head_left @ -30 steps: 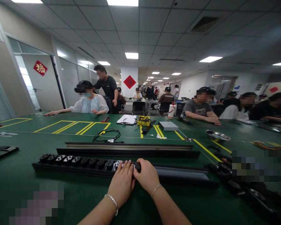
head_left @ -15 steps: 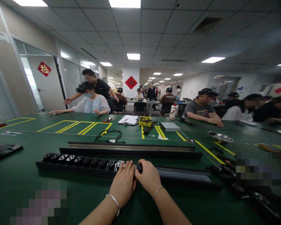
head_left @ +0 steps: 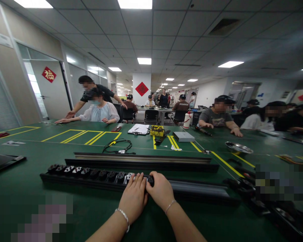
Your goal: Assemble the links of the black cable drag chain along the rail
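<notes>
Rail (head_left: 199, 188), black, lying lengthwise on green table (head_left: 91, 215), directly before the wearer, its floor bare and grey toward the right end. Row of blocks (head_left: 94, 173), mostly black, a few whitish, seated side by side in the left part, running up to the hands. Left hand (head_left: 133, 196) palm down over the near end of the row, fingers straight and close together; whether it grips any block underneath cannot be told. Right hand (head_left: 161, 190) just beside it, curled, thumb and forefinger pinching end block (head_left: 149, 180) at mid-rail. Thin bracelet on each wrist. Second rail (head_left: 141, 163) just behind, roughly parallel, apart from the first. Beyond it: looped black cable (head_left: 118, 145), clipboard (head_left: 138, 129) with paper and pen, yellow block (head_left: 157, 130) with dark wires on top, flat grey box (head_left: 183, 136). Metal bowl (head_left: 239, 148) farther right. Dark parts (head_left: 284, 215) heaped at lower right, too blurred to sort. Across the table, left, person in pale blue top (head_left: 98, 112), seated, another in black leaning in behind; right, person in grey shirt (head_left: 214, 116), both hands at the table edge.
</notes>
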{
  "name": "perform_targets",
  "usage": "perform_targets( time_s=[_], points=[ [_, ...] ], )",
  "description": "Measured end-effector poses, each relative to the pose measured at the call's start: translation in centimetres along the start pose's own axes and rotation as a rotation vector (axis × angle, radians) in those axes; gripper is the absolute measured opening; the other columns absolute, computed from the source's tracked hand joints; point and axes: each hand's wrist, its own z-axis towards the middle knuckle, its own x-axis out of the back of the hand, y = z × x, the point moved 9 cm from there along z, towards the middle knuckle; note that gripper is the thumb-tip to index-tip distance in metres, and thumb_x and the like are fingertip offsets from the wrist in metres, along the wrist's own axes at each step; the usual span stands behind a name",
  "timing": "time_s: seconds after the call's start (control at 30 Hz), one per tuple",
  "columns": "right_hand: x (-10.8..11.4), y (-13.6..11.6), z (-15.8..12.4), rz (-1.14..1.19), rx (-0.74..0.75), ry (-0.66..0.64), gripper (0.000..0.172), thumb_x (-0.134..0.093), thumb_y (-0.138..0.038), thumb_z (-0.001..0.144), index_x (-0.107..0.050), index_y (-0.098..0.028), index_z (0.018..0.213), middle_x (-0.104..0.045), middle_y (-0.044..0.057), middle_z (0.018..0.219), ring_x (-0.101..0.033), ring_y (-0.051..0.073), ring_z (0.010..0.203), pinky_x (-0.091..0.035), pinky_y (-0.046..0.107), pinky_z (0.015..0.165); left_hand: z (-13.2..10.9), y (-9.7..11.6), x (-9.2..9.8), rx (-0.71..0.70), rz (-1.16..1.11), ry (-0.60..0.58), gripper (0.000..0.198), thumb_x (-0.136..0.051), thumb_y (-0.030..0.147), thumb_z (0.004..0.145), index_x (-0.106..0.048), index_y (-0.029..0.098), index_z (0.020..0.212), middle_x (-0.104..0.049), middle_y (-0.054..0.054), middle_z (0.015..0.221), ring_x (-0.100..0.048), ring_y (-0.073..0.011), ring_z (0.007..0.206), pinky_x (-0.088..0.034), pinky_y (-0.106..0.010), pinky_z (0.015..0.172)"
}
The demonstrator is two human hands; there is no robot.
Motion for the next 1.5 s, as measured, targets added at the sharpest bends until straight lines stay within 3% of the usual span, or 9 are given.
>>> perform_targets(
  time_s=[1.5],
  points=[
    [-0.22,0.04,-0.02,-0.027,0.003,-0.01,0.018,-0.048,-0.027,0.074,-0.056,-0.02,0.089,-0.062,0.004,0.084,-0.055,0.017,0.085,-0.037,0.025,0.075,-0.03,-0.06,-0.1,-0.002,-0.013,-0.007,0.042,-0.041,0.028,0.079,-0.048,0.015,0.119,-0.049,-0.011,0.128,-0.042,-0.0234,0.12,-0.026,-0.045,0.105]
  ],
)
